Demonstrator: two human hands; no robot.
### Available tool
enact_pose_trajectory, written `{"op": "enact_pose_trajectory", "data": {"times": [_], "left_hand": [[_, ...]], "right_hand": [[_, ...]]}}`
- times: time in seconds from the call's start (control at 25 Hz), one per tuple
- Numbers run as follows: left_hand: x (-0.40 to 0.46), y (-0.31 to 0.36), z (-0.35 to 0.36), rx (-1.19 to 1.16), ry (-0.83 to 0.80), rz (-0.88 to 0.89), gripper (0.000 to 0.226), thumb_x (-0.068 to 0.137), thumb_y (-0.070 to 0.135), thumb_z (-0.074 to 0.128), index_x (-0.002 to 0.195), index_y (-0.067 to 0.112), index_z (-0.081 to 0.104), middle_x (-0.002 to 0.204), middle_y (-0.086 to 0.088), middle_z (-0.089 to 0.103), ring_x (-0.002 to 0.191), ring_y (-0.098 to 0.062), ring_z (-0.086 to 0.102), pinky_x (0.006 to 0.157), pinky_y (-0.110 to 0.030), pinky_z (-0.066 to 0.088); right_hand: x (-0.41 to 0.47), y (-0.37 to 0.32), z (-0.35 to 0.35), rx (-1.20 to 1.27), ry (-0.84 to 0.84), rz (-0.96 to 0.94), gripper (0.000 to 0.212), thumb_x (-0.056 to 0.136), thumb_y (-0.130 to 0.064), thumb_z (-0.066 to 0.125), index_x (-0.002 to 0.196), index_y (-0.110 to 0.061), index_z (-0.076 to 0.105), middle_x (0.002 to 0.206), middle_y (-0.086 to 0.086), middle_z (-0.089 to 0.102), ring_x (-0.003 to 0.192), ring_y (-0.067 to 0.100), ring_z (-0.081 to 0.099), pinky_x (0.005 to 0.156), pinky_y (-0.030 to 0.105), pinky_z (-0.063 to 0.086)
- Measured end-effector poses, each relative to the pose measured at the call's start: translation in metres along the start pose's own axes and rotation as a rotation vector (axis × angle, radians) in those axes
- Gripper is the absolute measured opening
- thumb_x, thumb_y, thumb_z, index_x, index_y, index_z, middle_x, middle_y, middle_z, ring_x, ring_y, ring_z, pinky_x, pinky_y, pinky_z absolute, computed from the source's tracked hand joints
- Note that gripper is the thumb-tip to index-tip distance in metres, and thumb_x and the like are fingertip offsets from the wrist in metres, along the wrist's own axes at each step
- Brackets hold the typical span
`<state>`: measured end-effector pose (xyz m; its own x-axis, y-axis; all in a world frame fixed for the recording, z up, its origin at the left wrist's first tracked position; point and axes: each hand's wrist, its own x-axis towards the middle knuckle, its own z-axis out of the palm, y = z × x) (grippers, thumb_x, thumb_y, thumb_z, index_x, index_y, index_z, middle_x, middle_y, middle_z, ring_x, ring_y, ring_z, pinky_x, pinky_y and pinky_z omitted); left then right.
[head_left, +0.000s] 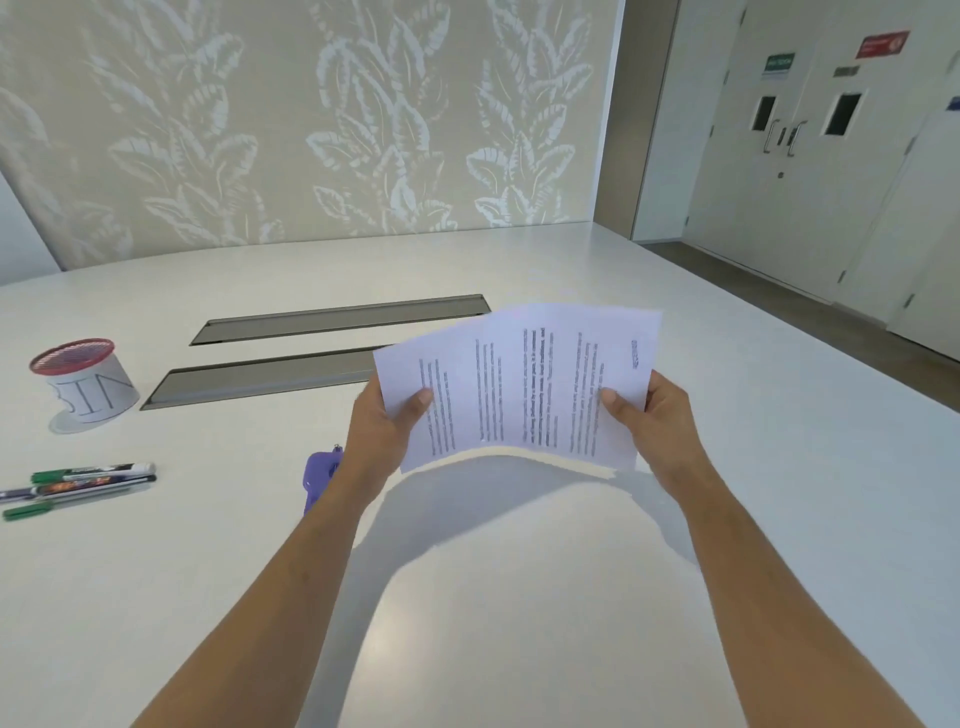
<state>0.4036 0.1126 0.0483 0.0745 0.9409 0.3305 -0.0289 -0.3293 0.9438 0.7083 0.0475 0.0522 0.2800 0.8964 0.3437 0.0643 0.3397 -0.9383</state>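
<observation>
A white printed sheet of paper (519, 384) is held up above the white table (519, 597), bowed upward in the middle, its text lines running sideways. My left hand (384, 421) pinches its left edge with the thumb on top. My right hand (654, 415) pinches the right edge the same way. A purple object (318, 478), partly hidden behind my left wrist, lies on the table below the paper.
A small cup labelled BIN with a red mesh top (85, 382) stands at the left. Several markers (78, 488) lie near the left edge. Two grey cable slots (337, 319) run across the table's middle. Double doors (800, 140) stand at the far right.
</observation>
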Motion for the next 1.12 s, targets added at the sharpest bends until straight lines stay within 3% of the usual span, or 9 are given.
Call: {"op": "enact_pose_trajectory", "data": {"times": [0.16,0.32,0.44,0.64,0.76,0.88,1.0,1.12], "left_hand": [[-0.013,-0.015,0.003,0.002,0.04,-0.046,0.026,0.088,0.019,0.07,0.109,0.031,0.062,0.105,0.013,0.072,0.097,-0.011,0.069,0.069,-0.017,0.054],[-0.002,-0.005,0.0,0.012,0.04,0.013,0.024,0.087,0.023,0.07,0.106,0.035,0.062,0.105,0.016,0.072,0.094,-0.007,0.068,0.073,-0.021,0.057],[-0.011,-0.018,0.003,0.063,0.05,-0.039,0.027,0.09,0.016,0.067,0.109,0.034,0.061,0.104,0.017,0.07,0.097,-0.007,0.067,0.071,-0.018,0.052],[-0.008,-0.02,0.002,0.08,0.068,-0.052,0.029,0.091,0.014,0.065,0.115,0.03,0.058,0.109,0.017,0.068,0.097,-0.003,0.066,0.072,-0.017,0.051],[-0.011,-0.025,0.003,0.099,0.072,-0.068,0.029,0.091,0.014,0.065,0.114,0.029,0.058,0.107,0.016,0.068,0.096,-0.003,0.066,0.074,-0.021,0.052],[-0.008,-0.021,0.004,0.105,0.105,-0.064,0.028,0.09,0.012,0.065,0.116,0.021,0.059,0.109,0.01,0.068,0.098,-0.008,0.066,0.076,-0.024,0.052],[0.006,-0.005,0.002,0.103,0.11,-0.018,0.023,0.088,0.016,0.068,0.108,0.025,0.06,0.103,0.011,0.07,0.088,-0.003,0.068,0.068,-0.019,0.052],[0.015,0.005,0.001,0.028,0.159,-0.036,0.02,0.086,0.019,0.071,0.097,0.028,0.058,0.094,0.009,0.071,0.077,-0.007,0.069,0.061,-0.019,0.052]], "right_hand": [[-0.016,0.021,0.007,0.048,0.05,0.101,0.025,0.091,-0.001,0.066,0.11,-0.017,0.07,0.112,0.001,0.076,0.1,0.018,0.073,0.083,0.033,0.059],[-0.005,0.015,0.005,0.012,0.066,0.054,0.026,0.09,-0.006,0.068,0.108,-0.024,0.07,0.11,-0.007,0.076,0.101,0.015,0.072,0.084,0.031,0.058],[-0.015,0.027,0.007,-0.04,0.046,0.098,0.026,0.09,-0.006,0.068,0.113,-0.019,0.069,0.11,-0.008,0.075,0.103,0.013,0.071,0.089,0.033,0.056],[-0.011,0.028,0.006,-0.051,0.079,0.105,0.025,0.09,-0.005,0.069,0.108,-0.023,0.069,0.102,-0.017,0.076,0.096,0.007,0.072,0.08,0.021,0.057],[-0.014,0.033,0.004,-0.052,0.052,0.133,0.027,0.09,-0.003,0.068,0.112,-0.019,0.069,0.107,-0.01,0.076,0.098,0.008,0.072,0.079,0.019,0.055],[-0.015,0.033,-0.002,-0.084,0.045,0.184,0.026,0.09,-0.004,0.069,0.111,-0.019,0.07,0.108,-0.006,0.076,0.098,0.011,0.072,0.081,0.027,0.056],[-0.006,0.023,-0.008,-0.031,0.042,0.19,0.025,0.088,-0.002,0.07,0.111,-0.012,0.071,0.106,-0.002,0.077,0.096,0.017,0.074,0.076,0.028,0.058],[-0.005,0.019,-0.009,0.033,0.01,0.224,0.025,0.087,0.002,0.069,0.112,-0.004,0.071,0.108,0.01,0.076,0.098,0.027,0.073,0.085,0.04,0.057]]}}
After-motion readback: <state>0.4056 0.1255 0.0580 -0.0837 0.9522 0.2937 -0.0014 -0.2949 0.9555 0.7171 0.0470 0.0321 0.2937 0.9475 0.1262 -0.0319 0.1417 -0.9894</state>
